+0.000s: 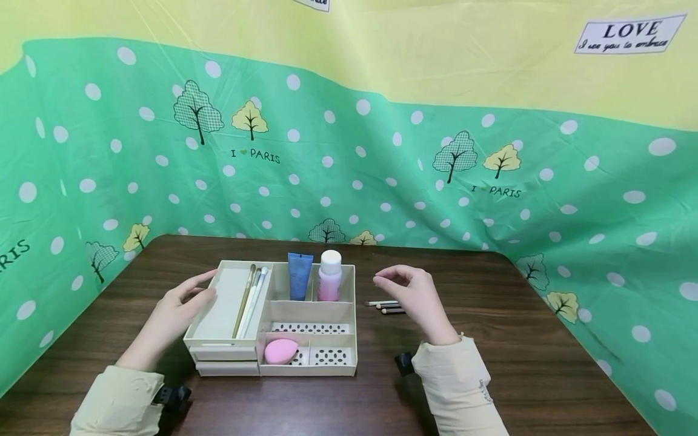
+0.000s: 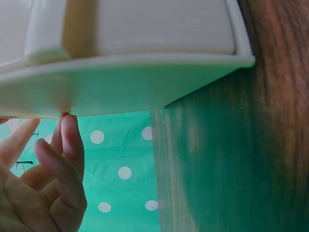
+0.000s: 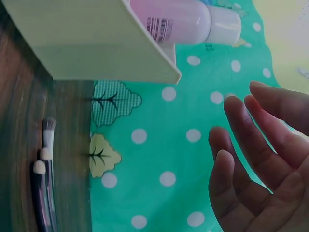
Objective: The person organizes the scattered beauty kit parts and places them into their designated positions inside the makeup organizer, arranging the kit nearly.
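My left hand [image 1: 173, 316] touches the left side of a cream desktop organizer [image 1: 308, 370]; in the left wrist view, fingertips of that hand [image 2: 46, 179] meet the side wall. Several long makeup brushes [image 1: 251, 303] lie in the organizer's left top tray. My right hand [image 1: 417, 300] hovers to the right of the organizer with bent fingers and nothing between them. Beneath and left of it, three short makeup brushes [image 1: 389, 307] lie on the table; the right wrist view shows the soft tips of these brushes [image 3: 46, 166].
In the organizer's back compartments stand a blue tube [image 1: 299, 277] and a pink bottle [image 1: 329, 280] with a white cap. A pink makeup sponge [image 1: 280, 351] sits in a front compartment. The dark wooden table [image 1: 327, 406] backs onto a green and yellow printed cloth [image 1: 349, 145].
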A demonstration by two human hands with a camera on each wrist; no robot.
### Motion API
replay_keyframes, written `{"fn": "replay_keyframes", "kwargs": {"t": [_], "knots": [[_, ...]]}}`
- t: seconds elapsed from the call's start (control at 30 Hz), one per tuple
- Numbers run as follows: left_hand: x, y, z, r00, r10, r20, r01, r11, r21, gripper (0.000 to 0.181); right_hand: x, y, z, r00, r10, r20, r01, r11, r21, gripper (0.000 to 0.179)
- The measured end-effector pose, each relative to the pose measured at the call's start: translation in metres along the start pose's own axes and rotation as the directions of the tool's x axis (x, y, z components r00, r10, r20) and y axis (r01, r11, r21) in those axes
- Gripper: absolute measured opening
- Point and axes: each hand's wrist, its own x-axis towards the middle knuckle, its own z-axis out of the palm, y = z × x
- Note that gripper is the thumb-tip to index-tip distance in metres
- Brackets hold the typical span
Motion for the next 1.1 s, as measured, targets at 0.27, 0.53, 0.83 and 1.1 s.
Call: {"fn": "replay_keyframes", "kwargs": {"t": [0.27, 0.53, 0.83, 1.1], "knots": [[0.001, 0.0, 0.0, 1.0, -0.002, 0.002, 0.002, 1.0, 0.014, 0.057, 0.001, 0.009, -0.005, 1.0, 0.013, -0.019, -0.013, 0.999, -0.047, 0.014], [0.001, 0.0, 0.0, 1.0, -0.015, 0.007, 0.015, 1.0, 0.01, 0.058, 0.003, 0.019, -0.01, 0.999, 0.036, -0.009, -0.037, 0.995, -0.091, 0.015], [-0.001, 0.001, 0.0, 1.0, -0.002, -0.002, 0.002, 1.0, 0.018, 0.058, 0.004, 0.032, -0.011, 0.998, 0.055, 0.019, -0.051, 0.985, -0.162, 0.015], [0.001, 0.0, 0.0, 1.0, -0.005, 0.004, 0.005, 1.0, 0.01, 0.058, 0.007, 0.042, -0.008, 0.998, 0.05, 0.041, -0.041, 0.98, -0.195, 0.015]]}}
